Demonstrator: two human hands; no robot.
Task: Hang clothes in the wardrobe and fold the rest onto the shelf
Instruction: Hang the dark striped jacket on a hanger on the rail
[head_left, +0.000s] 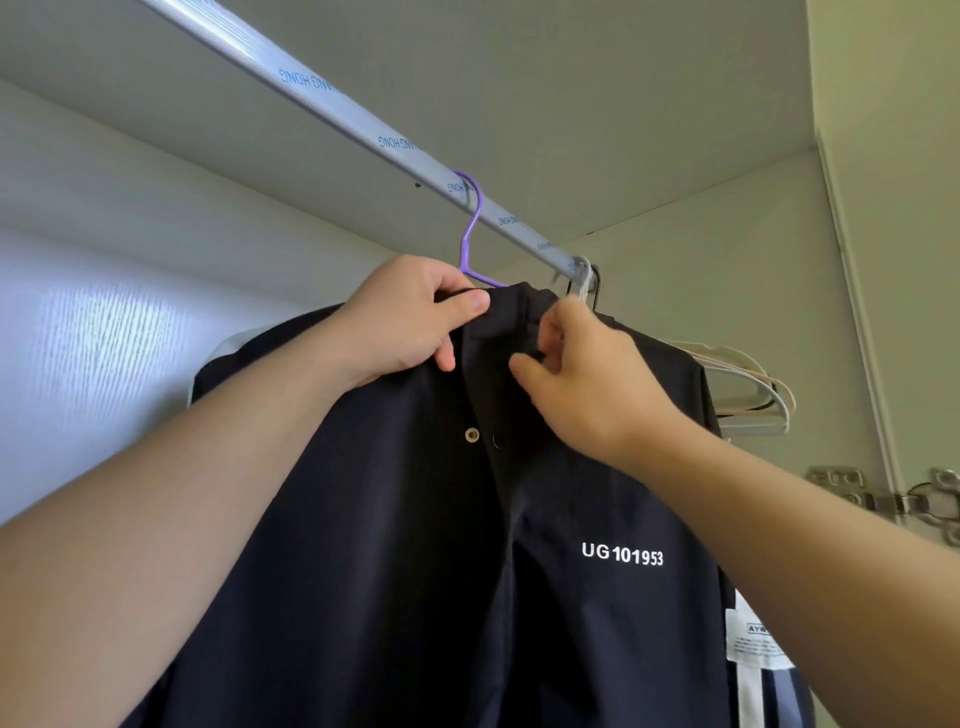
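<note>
A dark navy jacket (395, 545) with white print "UG101953" on its chest hangs from a purple hanger (470, 234), whose hook sits over the silver wardrobe rail (332, 111). My left hand (410, 322) grips the collar on the left side, thumb on top of the fabric. My right hand (587, 374) pinches the collar edge on the right side of the open front. A snap button (471, 434) shows below my left hand. Most of the hanger is hidden under the jacket.
Several bare hangers (753, 395) hang bunched at the rail's far right end. A white garment with a label (753, 649) hangs behind the jacket at lower right. Metal door hinges (904, 501) sit on the right wall. The wardrobe's left wall (104, 338) is close.
</note>
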